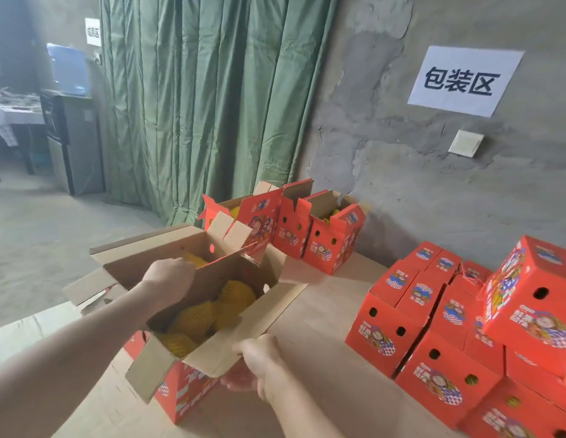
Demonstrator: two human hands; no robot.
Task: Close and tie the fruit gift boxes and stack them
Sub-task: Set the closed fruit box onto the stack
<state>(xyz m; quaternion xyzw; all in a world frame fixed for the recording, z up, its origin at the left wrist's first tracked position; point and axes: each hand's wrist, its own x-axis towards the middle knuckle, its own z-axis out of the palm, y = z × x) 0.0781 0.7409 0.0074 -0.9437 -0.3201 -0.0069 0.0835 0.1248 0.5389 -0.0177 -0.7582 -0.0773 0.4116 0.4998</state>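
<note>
A red printed fruit gift box (183, 390) stands open in front of me on the pale wooden table (332, 314). Its brown flaps are up, and fruit in yellow foam nets (209, 314) lies inside. My left hand (168, 279) grips the top edge of the long inner flap at the box's far side. My right hand (259, 361) holds the near flap, thumb on top and fingers underneath.
Two more open red boxes (307, 229) stand at the back of the table by the grey wall. Several shut red boxes (458, 330) are stacked at the right. A green curtain (206, 99) hangs behind, and the floor drops away at the left.
</note>
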